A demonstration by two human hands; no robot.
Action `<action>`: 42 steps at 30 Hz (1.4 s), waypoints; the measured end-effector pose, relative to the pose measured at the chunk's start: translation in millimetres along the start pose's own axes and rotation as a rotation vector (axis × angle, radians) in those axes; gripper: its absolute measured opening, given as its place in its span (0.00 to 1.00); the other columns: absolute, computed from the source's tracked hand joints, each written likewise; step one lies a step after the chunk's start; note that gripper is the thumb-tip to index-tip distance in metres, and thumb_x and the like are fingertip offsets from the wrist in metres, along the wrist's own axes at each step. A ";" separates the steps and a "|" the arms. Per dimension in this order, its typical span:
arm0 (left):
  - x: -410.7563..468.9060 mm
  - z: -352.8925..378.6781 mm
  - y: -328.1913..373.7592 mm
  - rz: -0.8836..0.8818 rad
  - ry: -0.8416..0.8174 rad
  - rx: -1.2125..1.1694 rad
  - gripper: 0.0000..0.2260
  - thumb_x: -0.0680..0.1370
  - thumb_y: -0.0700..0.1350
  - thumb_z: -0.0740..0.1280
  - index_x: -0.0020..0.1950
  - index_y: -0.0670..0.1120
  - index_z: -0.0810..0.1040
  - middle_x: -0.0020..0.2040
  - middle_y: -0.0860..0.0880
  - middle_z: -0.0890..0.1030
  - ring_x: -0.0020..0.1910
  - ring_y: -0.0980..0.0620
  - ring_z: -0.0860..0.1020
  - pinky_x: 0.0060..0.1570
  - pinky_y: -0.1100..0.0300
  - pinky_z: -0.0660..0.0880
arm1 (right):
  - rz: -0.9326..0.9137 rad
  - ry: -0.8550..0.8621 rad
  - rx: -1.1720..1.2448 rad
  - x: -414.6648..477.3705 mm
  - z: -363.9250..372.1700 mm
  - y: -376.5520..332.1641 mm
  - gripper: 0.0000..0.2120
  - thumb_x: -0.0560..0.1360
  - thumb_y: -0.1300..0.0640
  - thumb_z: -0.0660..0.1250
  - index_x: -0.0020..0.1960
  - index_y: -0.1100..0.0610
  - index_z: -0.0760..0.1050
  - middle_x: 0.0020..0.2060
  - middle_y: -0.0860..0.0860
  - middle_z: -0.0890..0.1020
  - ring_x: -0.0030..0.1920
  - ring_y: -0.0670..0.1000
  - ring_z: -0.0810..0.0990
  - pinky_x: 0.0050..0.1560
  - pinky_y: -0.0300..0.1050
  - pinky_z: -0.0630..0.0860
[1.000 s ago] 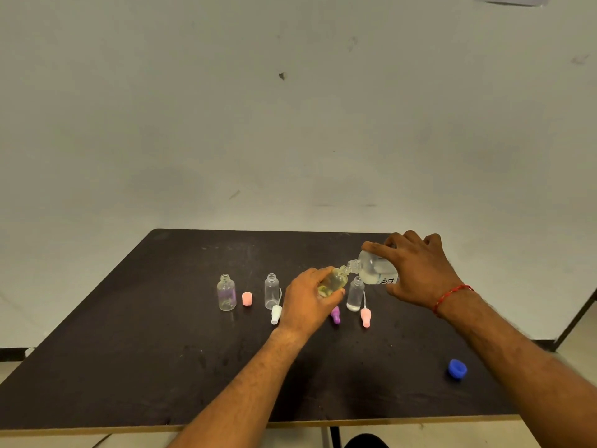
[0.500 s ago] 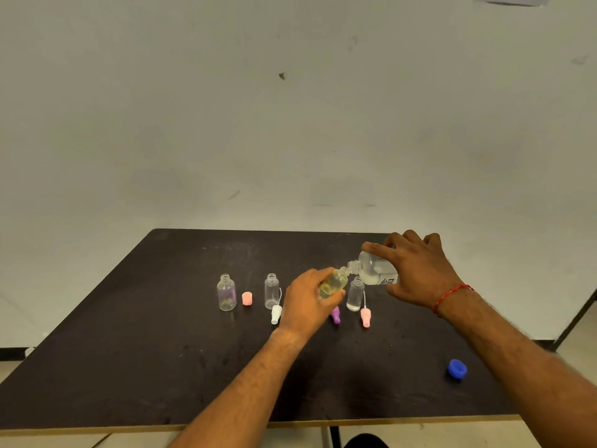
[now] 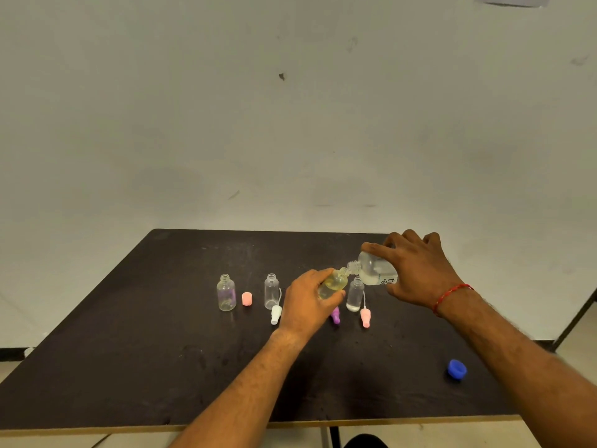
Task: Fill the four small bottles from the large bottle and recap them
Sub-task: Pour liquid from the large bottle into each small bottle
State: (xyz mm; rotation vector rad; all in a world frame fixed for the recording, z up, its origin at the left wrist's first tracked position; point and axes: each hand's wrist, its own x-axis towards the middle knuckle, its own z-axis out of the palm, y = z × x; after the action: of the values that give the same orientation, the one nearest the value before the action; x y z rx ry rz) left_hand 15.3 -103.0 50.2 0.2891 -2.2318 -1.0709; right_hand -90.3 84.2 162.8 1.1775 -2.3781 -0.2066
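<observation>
Dark table (image 3: 135, 367), pale wood edge; scuffed off-white wall (image 3: 290, 124) behind.

Even, soft indoor light, faint shadows on the dark table (image 3: 161, 350), mild wide-angle bending at edges, slightly soft focus

I see the surface (image 3: 161, 350) is dark and matt, a little scuffed, with a pale wood-like edge in front. The small bottles (image 3: 226, 292) look like clear, glossy plastic. The blue cap (image 3: 456, 369) is smooth plastic. The wall (image 3: 290, 124) is matt, with some marks.
</observation>
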 end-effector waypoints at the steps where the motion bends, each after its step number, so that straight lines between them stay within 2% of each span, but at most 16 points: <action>1: -0.1 0.1 -0.4 -0.003 -0.002 -0.001 0.20 0.75 0.52 0.75 0.67 0.53 0.80 0.54 0.57 0.82 0.53 0.59 0.79 0.58 0.56 0.79 | -0.001 -0.001 -0.003 0.1 0.2 -0.4 0.38 0.69 0.43 0.71 0.74 0.37 0.58 0.59 0.48 0.74 0.60 0.52 0.71 0.54 0.51 0.63; 11: 0.7 0.7 -0.6 -0.013 -0.001 -0.011 0.20 0.75 0.51 0.75 0.67 0.53 0.80 0.56 0.57 0.82 0.55 0.59 0.80 0.58 0.58 0.79 | 0.003 -0.011 -0.011 -0.7 -2.4 0.7 0.37 0.70 0.43 0.69 0.74 0.36 0.56 0.59 0.47 0.73 0.60 0.51 0.70 0.55 0.51 0.64; 26: -2.1 -2.0 4.3 0.022 -0.013 -0.022 0.15 0.76 0.50 0.74 0.62 0.57 0.82 0.52 0.57 0.83 0.51 0.62 0.79 0.54 0.60 0.79 | 0.031 -0.047 0.027 -6.1 4.8 2.3 0.38 0.70 0.40 0.68 0.75 0.37 0.54 0.59 0.46 0.73 0.60 0.50 0.70 0.57 0.51 0.64; 29: -1.2 -2.8 5.9 0.008 -0.053 -0.047 0.15 0.77 0.49 0.74 0.64 0.54 0.81 0.51 0.53 0.86 0.48 0.69 0.79 0.53 0.70 0.75 | 0.063 -0.063 0.106 -9.9 8.7 -2.0 0.39 0.69 0.39 0.68 0.74 0.39 0.53 0.60 0.45 0.74 0.60 0.50 0.72 0.59 0.52 0.65; 31: 0.3 -2.4 5.2 -0.005 -0.078 -0.057 0.16 0.78 0.49 0.74 0.65 0.54 0.81 0.51 0.54 0.86 0.48 0.72 0.78 0.50 0.76 0.72 | 0.092 -0.054 0.178 -13.6 11.0 -6.3 0.38 0.68 0.38 0.69 0.73 0.40 0.53 0.61 0.44 0.75 0.59 0.49 0.74 0.60 0.52 0.65; 34: 4.3 -1.5 -4.3 -0.033 -0.069 -0.038 0.16 0.76 0.52 0.75 0.63 0.56 0.80 0.52 0.60 0.84 0.52 0.66 0.79 0.51 0.70 0.74 | 0.171 -0.022 0.334 -22.1 16.9 -11.5 0.34 0.68 0.39 0.69 0.68 0.42 0.56 0.59 0.43 0.77 0.54 0.49 0.78 0.59 0.53 0.66; 39: 10.6 4.0 -28.9 -0.139 -0.034 -0.013 0.13 0.76 0.53 0.75 0.59 0.51 0.81 0.49 0.55 0.85 0.50 0.57 0.82 0.53 0.54 0.80 | 0.336 0.021 0.561 -38.4 33.4 -14.6 0.34 0.67 0.39 0.73 0.66 0.43 0.60 0.55 0.42 0.79 0.54 0.50 0.79 0.59 0.53 0.68; 42: 13.2 9.3 -40.8 -0.232 -0.033 0.005 0.11 0.76 0.51 0.75 0.56 0.50 0.79 0.48 0.52 0.85 0.50 0.52 0.83 0.55 0.49 0.80 | 0.411 0.043 0.665 -47.5 45.7 -16.6 0.35 0.63 0.38 0.75 0.63 0.41 0.60 0.51 0.42 0.80 0.52 0.51 0.81 0.58 0.56 0.73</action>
State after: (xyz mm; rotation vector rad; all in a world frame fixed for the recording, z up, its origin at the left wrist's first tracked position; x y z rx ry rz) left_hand -3.8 -129.4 20.8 0.5477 -2.2712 -1.1974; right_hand -75.7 107.8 100.7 0.8856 -2.6618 0.7864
